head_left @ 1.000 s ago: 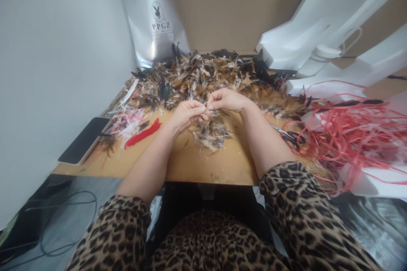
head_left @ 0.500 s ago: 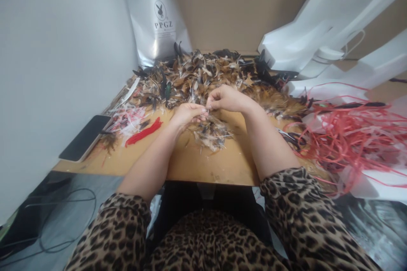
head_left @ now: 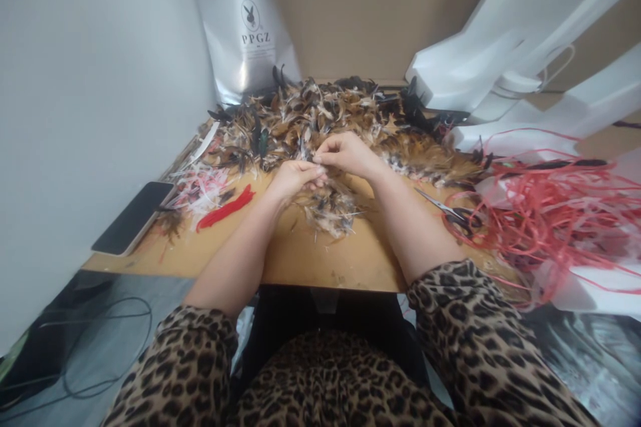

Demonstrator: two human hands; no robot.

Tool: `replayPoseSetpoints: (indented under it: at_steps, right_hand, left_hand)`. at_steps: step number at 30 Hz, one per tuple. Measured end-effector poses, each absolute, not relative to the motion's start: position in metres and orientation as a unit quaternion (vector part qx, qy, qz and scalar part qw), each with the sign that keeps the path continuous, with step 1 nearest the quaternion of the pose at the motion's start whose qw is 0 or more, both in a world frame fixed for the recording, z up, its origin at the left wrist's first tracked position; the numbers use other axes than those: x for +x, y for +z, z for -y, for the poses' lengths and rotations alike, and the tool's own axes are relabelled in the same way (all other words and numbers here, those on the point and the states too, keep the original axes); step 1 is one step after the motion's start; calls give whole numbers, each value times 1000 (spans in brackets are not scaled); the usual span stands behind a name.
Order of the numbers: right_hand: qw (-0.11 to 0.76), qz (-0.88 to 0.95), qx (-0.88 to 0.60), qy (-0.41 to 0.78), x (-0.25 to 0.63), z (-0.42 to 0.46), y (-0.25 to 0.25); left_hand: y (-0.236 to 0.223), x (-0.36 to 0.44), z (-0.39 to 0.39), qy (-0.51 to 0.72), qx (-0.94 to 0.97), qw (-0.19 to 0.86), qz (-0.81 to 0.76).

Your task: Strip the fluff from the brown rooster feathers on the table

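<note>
My left hand (head_left: 296,179) is closed in a pinch over the table, palm side inward. Its fingertips meet those of my right hand (head_left: 345,152), which is also pinched and sits slightly higher. Whatever lies between the fingers is too small to make out. Just below them is a small heap of pale and brown feathers (head_left: 331,212). Beyond my hands spreads a large pile of brown and black feathers (head_left: 300,113). A bundle of red strands (head_left: 226,208) lies to the left of my left forearm.
A phone (head_left: 134,219) and pink-white shreds (head_left: 199,188) lie at left. Scissors (head_left: 451,212) are beside my right forearm, near tangled red strips (head_left: 555,213). A silver bag (head_left: 250,60) stands at the back; white sheeting (head_left: 461,73) hangs at right. The table's front edge (head_left: 330,287) is close.
My right hand has shifted a little left, onto the tips of my left hand's fingers. More of the scissors shows beside my right forearm. My left hand stays nearly in place.
</note>
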State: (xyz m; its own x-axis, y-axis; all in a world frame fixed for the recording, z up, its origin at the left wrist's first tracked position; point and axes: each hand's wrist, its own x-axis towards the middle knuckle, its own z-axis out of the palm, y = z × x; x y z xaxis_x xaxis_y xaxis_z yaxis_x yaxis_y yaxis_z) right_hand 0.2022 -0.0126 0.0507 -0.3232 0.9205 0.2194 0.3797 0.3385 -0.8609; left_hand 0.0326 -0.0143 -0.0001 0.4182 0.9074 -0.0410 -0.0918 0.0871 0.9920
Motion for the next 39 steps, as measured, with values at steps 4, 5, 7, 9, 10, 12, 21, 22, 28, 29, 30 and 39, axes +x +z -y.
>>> replayPoseSetpoints:
  at_steps: [4, 5, 7, 9, 10, 12, 21, 22, 28, 29, 30, 39]
  right_hand:
    - [359, 713, -448, 402, 217, 11, 55]
    - [349, 717, -447, 405, 219, 11, 55]
    - [330, 731, -446, 397, 221, 11, 55]
    - [314, 747, -450, 375, 218, 11, 54]
    - [308, 755, -453, 361, 217, 12, 54]
    - [303, 766, -458, 334, 212, 13, 54]
    - [301, 792, -457, 272, 208, 17, 60]
    - [308, 790, -453, 275, 209, 16, 60]
    - [341, 770, -416, 344, 212, 15, 58]
    - [337, 772, -407, 354, 213, 15, 59]
    - [328, 774, -401, 363, 213, 15, 59]
    - [328, 665, -444, 504, 212, 14, 49]
  left_hand:
    - [0, 31, 13, 403, 536, 643, -369]
    - [0, 31, 12, 403, 535, 645, -368]
    - [0, 31, 12, 402, 534, 648, -365]
    - [0, 31, 12, 401, 536, 647, -364]
    - [1, 31, 12, 402, 538, 645, -365]
    - [1, 31, 12, 402, 539, 643, -367]
    - [0, 31, 11, 419, 520, 652, -358]
    - [0, 31, 10, 426, 515, 654, -354]
    - [4, 31, 10, 448, 461, 681, -352]
    - [5, 31, 10, 451, 450, 685, -352]
    - [6, 31, 10, 452, 440, 690, -354]
    - [4, 33, 11, 441, 432, 697, -366]
